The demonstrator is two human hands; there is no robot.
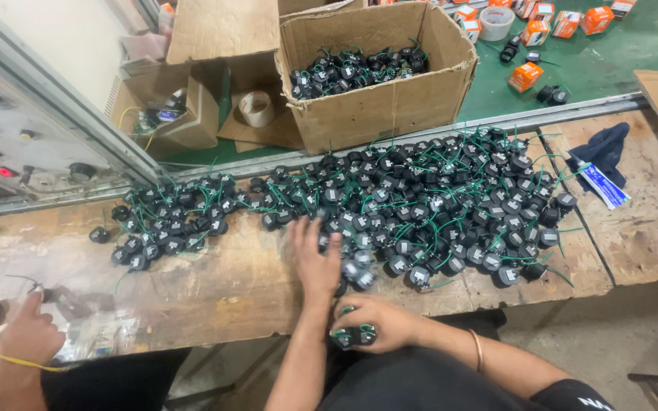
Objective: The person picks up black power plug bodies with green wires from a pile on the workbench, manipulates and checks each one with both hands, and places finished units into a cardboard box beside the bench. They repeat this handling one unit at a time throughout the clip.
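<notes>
At the far left, a co-worker's hand (28,335) rests on the worn wooden desk (215,293), with a yellow wire (1,356) looped over the wrist, just below a grey control panel (9,144) with red lit displays. Further right, small black components with green wires (436,205) lie spread in a wide heap across the desk, thinner on the left and dense toward the right.

The person's left hand (317,259) reaches forward, palm down and fingers spread flat, touching the near edge of that heap; it grips nothing that can be made out. Just beside it, nearer the body, the right hand (378,320) is curled closed around a bunch of components (353,335), held at the desk's front edge above the lap. A thin bangle (478,350) sits on that forearm.

Behind the heap stands an open cardboard box (390,106) holding more of the same parts. At the right lie a dark blue cloth (603,148) and, on the green surface beyond, small orange boxes (525,76).
</notes>
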